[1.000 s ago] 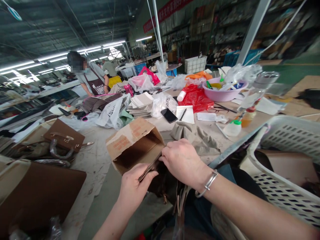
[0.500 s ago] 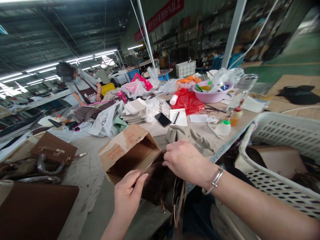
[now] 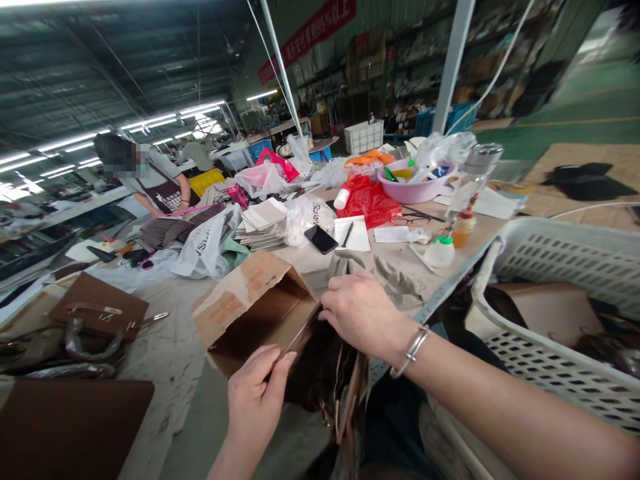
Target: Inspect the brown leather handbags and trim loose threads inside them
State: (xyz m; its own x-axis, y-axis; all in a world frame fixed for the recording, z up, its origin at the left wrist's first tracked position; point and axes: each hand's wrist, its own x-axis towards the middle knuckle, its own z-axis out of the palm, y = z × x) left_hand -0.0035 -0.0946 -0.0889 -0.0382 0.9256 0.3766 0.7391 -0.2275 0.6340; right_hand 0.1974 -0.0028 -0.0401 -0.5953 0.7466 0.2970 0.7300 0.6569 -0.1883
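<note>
Fingers [image 3: 281, 375] of the left hand [image 3: 257, 398] and right hand [image 3: 363, 312] pinch a dark bag [image 3: 315, 370] by its edge, beside an open carton [image 3: 245, 285]. Nearby, a basket [image 3: 479, 293] holds a brown bag [image 3: 547, 310]; farther over, a lilac basin [image 3: 417, 192] holds clear plastic [image 3: 443, 150]. Both hands grip wider apart than a second ago.

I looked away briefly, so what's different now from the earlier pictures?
The left hand has moved farther from the right hand, so more of the dark brown piece shows between them. The view has also swung, sliding the scene left in the picture. Both hands kept their grip; the cardboard box is still open and the phone stayed put.
</note>
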